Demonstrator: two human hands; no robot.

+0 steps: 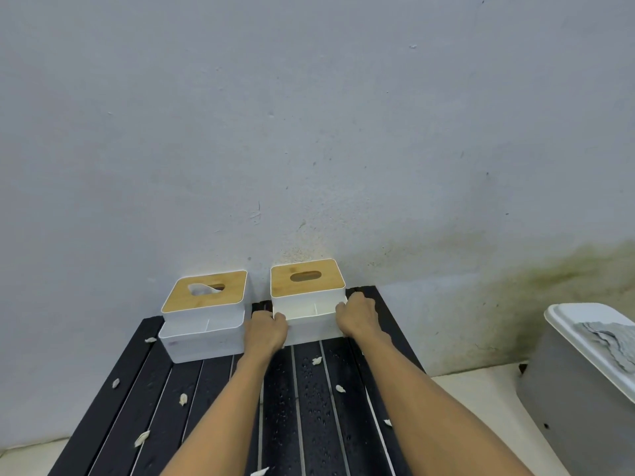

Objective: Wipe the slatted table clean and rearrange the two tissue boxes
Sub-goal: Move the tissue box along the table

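Right tissue box (pixel 307 280), white with wooden lid, gripped at far end of black slatted surface (pixel 220 383), close to wall (pixel 309 132). Left hand (pixel 266 329) curled round its near-left corner, right hand (pixel 357 316) curled round its near-right corner. Left tissue box (pixel 206 293) set just beside it, not touching, tissue showing in slot. Pale scraps (pixel 184 399) and water droplets (pixel 309 376) scattered over slats. Grey bin (pixel 567 389) seen at right, grey cloth (pixel 608 338) laid on lid.
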